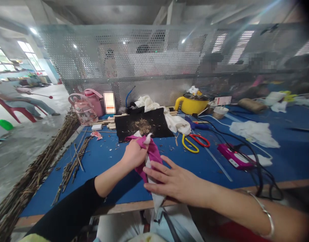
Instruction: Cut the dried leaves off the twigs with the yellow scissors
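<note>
While the left hand (134, 154) is gripping the purple cloth (154, 153), the right hand (173, 181) is lying beside it, fingers spread over a white piece (157, 199) that is reaching past the near edge of the blue table (119, 188). Beyond them, a black cloth (158, 124) is bearing plant bits (141, 126); scissors (192, 151) are lying rightward, stems (73, 164) leftward, and a yellow pot (193, 105) is standing behind.
</note>
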`<state>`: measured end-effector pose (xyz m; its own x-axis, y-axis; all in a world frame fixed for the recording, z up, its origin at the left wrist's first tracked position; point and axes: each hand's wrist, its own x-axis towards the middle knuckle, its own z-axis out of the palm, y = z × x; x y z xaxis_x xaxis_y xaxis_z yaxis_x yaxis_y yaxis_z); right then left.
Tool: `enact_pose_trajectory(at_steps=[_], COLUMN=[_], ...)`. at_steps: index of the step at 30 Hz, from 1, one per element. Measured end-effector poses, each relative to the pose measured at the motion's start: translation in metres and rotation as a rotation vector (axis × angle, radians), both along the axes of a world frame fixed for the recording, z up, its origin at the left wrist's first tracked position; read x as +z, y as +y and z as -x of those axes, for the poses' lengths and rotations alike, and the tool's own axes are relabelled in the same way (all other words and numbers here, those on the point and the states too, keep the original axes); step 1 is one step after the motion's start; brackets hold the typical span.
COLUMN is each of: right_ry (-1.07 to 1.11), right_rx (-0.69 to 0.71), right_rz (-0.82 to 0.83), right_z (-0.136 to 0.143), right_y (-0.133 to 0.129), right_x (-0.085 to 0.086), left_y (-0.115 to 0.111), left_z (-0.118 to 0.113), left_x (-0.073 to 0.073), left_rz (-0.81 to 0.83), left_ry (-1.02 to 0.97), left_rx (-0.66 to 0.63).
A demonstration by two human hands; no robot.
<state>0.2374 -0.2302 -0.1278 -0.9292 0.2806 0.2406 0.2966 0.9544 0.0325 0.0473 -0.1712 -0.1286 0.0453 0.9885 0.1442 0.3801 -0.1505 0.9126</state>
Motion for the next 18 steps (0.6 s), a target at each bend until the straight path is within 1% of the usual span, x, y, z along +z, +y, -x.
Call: enact_pose_trajectory(at_steps=[3,5,7,9,11,14,16,18], right_ry=[0.033,0.072,0.111,0.192,0.305,0.455,0.517,0.542], right_rx=[0.098,0.176,0.215,0.160,0.053,-0.098,-0.190,-0.283], right_rz=[-0.167,-0.263,-0.332,-0.365,-0.377,-0.372,-0.289,-0.145], right_z=[0.009,0.017,0.023,0.026,0.028,0.031,0.033,0.036], right_y=[0.001,0.006,0.013,0.021,0.031,0.047,0.056,0.063], right_x=[-0.001,0.004,0.009,0.009,0.004,-0.007,-0.013,-0.016], left_y=[0.000,0.000,-0.001,-0.003,-0.006,-0.009,-0.010,-0.011], left_z=[-0.001,-0.001,-0.001,0.000,0.001,0.001,0.001,0.001], left_x=[-0.002,-0.003,-0.003,-0.004,-0.004,-0.005,-0.006,-0.006], left_rz=[-0.091,-0.102,-0.092,-0.069,-0.037,0.015,0.049,0.092], left_ry=[0.065,0.029,-0.016,-0.050,-0.074,-0.170,-0.266,-0.352], left_rx=[-0.069,-0.058,-0.058,-0.065,-0.077,-0.154,-0.222,-0.245])
